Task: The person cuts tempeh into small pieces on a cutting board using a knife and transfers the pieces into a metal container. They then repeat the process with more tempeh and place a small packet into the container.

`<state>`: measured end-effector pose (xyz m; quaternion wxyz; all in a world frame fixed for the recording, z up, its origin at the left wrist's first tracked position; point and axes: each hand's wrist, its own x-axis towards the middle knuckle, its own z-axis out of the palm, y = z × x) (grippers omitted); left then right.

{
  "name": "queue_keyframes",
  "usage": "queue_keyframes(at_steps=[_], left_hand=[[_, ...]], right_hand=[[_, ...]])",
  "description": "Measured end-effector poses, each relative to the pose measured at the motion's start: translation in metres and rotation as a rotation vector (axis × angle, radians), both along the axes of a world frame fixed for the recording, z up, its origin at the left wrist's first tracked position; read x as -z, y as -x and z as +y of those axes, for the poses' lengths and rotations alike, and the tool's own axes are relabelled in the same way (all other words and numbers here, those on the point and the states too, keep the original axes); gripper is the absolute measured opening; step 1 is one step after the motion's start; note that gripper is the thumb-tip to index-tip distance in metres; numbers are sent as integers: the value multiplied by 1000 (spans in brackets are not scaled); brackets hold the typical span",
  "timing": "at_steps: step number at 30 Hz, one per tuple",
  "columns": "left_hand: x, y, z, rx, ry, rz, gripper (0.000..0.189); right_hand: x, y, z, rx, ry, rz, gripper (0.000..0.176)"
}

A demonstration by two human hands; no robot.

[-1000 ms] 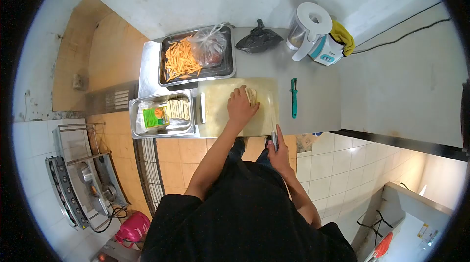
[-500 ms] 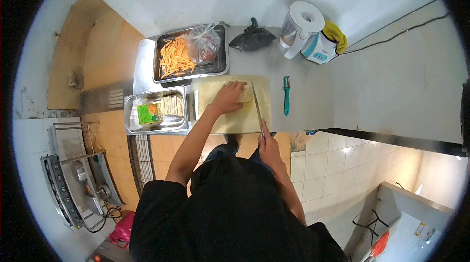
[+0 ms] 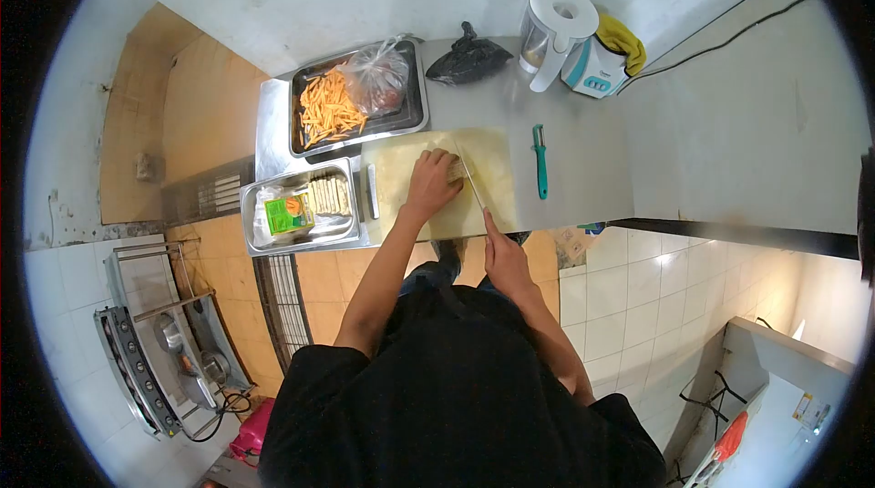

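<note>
My left hand is closed over a pale block of food, its curled fingers hiding most of the block. My right hand grips a long knife by the handle at the front edge of the counter. The blade points away from me and lies against the block's right side, close to my left fingertips. Both the block and the blade are over a yellowish cutting board. Whether the blade has entered the block is too small to tell.
Left of the board, a steel tray holds pale slices and a green packet. Behind it, a dark tray holds orange strips and a plastic bag. A teal peeler, black bag and blender stand around.
The blade has come left, from beside the block to its right edge. My left fingers look more curled. The whole view has shifted and turned slightly.
</note>
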<state>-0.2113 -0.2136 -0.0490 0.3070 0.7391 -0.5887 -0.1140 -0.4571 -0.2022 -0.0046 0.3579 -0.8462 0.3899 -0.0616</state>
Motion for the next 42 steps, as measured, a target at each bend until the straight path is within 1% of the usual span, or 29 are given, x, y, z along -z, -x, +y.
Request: queue_keyframes(at_steps=[5, 13, 20, 22, 29, 34, 37, 42], left_hand=[[1, 1, -1, -11, 4, -11, 51], [-2, 5, -2, -55, 16, -19, 48], [-2, 8, -4, -81, 16, -36, 45], [-2, 8, -5, -85, 8, -39, 44], [1, 9, -4, -94, 20, -29, 43], [1, 8, -3, -98, 28, -21, 42], [0, 8, 0, -83, 40, -14, 46], [0, 7, 0, -76, 55, -3, 46]], right_hand=[[2, -1, 2, 6, -23, 36, 65], [13, 2, 1, 3, 65, 11, 66], [10, 4, -2, -8, 69, 17, 66], [3, 3, -3, -9, -28, 104, 64], [1, 4, -6, -22, -51, 123, 64], [5, 5, -6, -15, -21, 60, 63], [3, 4, -6, -12, -30, 64, 63], [3, 4, -7, -11, -16, 43, 64]])
